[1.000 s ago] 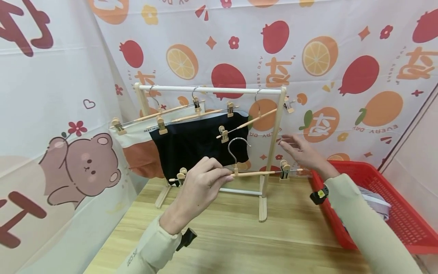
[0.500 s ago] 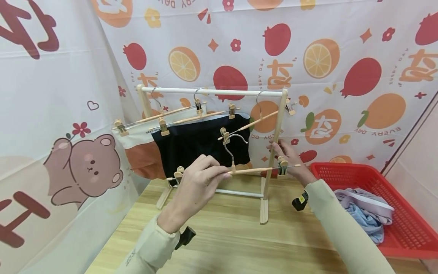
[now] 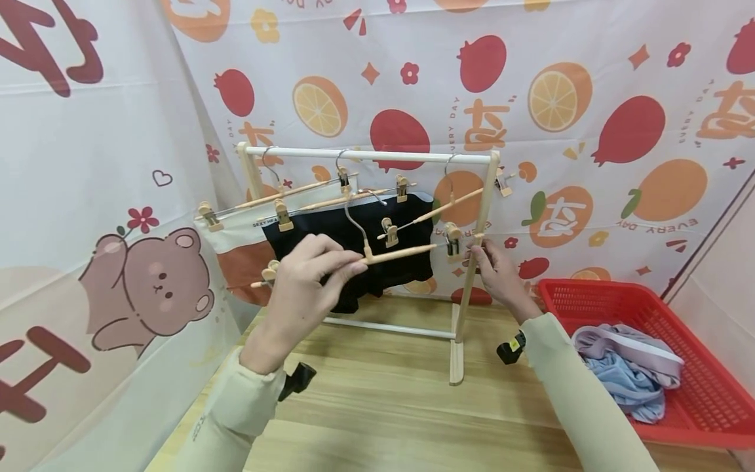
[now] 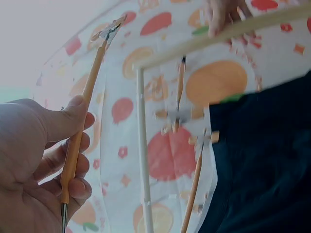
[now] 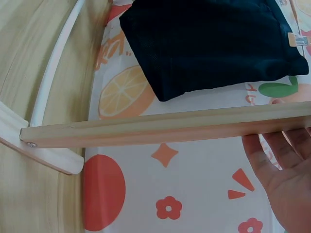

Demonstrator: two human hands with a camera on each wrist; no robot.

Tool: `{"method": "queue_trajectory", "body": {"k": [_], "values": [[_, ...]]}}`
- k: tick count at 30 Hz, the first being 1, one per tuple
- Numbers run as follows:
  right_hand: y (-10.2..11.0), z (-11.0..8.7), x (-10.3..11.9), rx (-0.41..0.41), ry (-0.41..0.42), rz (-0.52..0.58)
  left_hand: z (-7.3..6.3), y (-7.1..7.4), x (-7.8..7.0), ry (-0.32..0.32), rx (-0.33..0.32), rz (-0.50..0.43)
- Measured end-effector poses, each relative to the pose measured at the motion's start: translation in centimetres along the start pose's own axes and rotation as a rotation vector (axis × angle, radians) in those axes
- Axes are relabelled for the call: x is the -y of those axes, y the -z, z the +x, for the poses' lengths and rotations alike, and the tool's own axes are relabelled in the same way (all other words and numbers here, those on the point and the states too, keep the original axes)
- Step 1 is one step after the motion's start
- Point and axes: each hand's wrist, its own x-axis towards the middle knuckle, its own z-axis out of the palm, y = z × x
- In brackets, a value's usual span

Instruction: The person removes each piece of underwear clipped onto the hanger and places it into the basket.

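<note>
Held before the rack at a tilt, its right end higher, one slim tan wooden clip hanger (image 3: 407,252) with a silver metal hook; no garment seen in its clips. Left hand (image 3: 307,282): pinching the bar beside the hook's base. Right hand (image 3: 501,275): fingers and thumb about the pale wooden right post (image 3: 468,288), apparently steadying it.

Step in hand, as judged: bringing the hanger to the white top rail (image 3: 383,155). The hook lies below the rail, not seated on it. Next move would call for lifting the hook above the rail and lowering it over, without catching neighbouring clips.

Already on the rail: one white-and-rust cloth garment (image 3: 236,262), clipped, at left; one black cloth garment with a pale waistband (image 3: 330,226), clipped, at middle; one bare tan hanger (image 3: 439,211), near the right post.

Container: one red perforated plastic basket (image 3: 590,301), right of the rack. Contents: one crumpled lilac cloth item with a white band (image 3: 625,344); one light-blue crumpled cloth item (image 3: 628,387) beside and partly beneath it.
</note>
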Motion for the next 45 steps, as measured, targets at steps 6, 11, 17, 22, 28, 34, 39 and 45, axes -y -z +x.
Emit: {"method": "queue_trajectory", "body": {"k": [6, 11, 17, 22, 28, 34, 39, 45], "values": [[-0.1, -0.3, 1.5, 0.004, -0.003, 0.027, 1.3, 0.9, 2.0, 0.055, 0.02, 0.044], [0.0, -0.8, 3.0, 0.016, -0.03, -0.003, 2.3, 1.1, 3.3, 0.095, 0.03, 0.086], [-0.1, -0.3, 1.3, -0.01, -0.029, 0.012, 3.8, 1.0, 4.3, 0.151, 0.052, 0.125], [-0.2, 0.2, -0.1, -0.017, -0.028, 0.015, 5.1, 1.0, 4.6, 0.18, 0.083, 0.19], [-0.3, 0.1, -0.2, -0.029, -0.034, 0.017, 6.3, 0.0, 5.2, 0.178, 0.148, 0.23], [-0.6, -0.2, -0.4, -0.026, -0.051, 0.026, 6.8, -1.8, 5.4, 0.164, 0.187, 0.225], [-0.6, -0.3, -0.3, -0.024, -0.057, 0.035, 7.8, -3.1, 4.8, 0.156, 0.217, 0.25], [-0.5, 0.0, -0.4, -0.026, -0.061, 0.05, 9.3, -4.7, 4.9, 0.167, 0.263, 0.262]]}}
